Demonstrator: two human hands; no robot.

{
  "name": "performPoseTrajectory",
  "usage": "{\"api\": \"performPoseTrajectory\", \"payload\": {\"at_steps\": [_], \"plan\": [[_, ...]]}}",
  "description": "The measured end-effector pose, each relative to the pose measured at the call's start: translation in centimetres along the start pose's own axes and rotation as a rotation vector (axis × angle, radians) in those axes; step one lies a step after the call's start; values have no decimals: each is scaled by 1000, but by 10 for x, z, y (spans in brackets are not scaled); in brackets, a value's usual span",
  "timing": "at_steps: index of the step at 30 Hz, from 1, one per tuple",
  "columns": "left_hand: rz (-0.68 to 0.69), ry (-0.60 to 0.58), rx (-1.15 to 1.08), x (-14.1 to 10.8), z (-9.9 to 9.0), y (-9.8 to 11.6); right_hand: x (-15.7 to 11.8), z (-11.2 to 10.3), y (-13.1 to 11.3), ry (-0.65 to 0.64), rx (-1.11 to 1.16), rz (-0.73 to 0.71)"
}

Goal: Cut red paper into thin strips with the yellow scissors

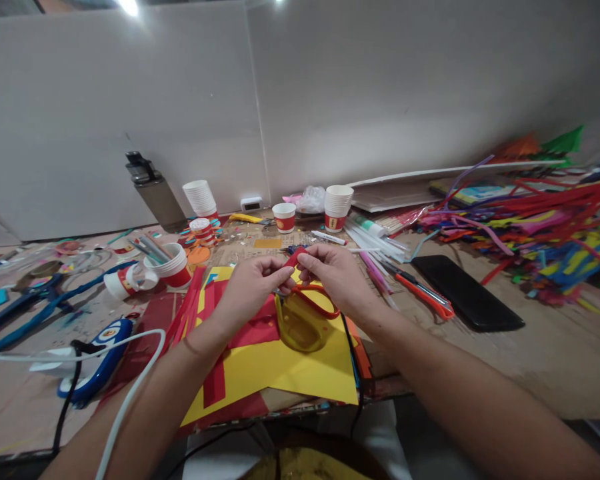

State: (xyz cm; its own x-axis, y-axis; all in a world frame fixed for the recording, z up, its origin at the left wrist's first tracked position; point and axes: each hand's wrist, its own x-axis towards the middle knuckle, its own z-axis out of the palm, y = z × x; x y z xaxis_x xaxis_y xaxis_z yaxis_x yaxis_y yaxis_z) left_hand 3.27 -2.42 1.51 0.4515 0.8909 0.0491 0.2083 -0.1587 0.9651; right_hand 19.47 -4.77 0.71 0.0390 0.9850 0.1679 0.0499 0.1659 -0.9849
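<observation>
My left hand [257,280] and my right hand [330,273] meet over the middle of the table. Both have their fingertips closed on a small red paper strip [294,257] between them. Just below the fingers is a pair of scissors with red and yellow handles [303,327]; whether my right hand also touches it, I cannot tell. Beneath lie yellow paper sheets [300,370], with red paper [253,327] on top of them. Several long red strips [193,300] run along the left side of the yellow sheets.
A cup of pens [173,270], a tipped cup [123,283] and a blue-and-white device [97,360] with cables stand left. Stacked paper cups [337,207] and a dark bottle [157,193] are behind. A box cutter [425,293], a black phone [467,293] and colourful pipe cleaners [545,240] lie right.
</observation>
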Motion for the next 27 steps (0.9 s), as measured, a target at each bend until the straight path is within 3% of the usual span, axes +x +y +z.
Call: {"api": "performPoseTrajectory", "payload": {"at_steps": [27], "plan": [[-83,-24,-129,1,3,-2,-1,3,0,38,80,68]]}}
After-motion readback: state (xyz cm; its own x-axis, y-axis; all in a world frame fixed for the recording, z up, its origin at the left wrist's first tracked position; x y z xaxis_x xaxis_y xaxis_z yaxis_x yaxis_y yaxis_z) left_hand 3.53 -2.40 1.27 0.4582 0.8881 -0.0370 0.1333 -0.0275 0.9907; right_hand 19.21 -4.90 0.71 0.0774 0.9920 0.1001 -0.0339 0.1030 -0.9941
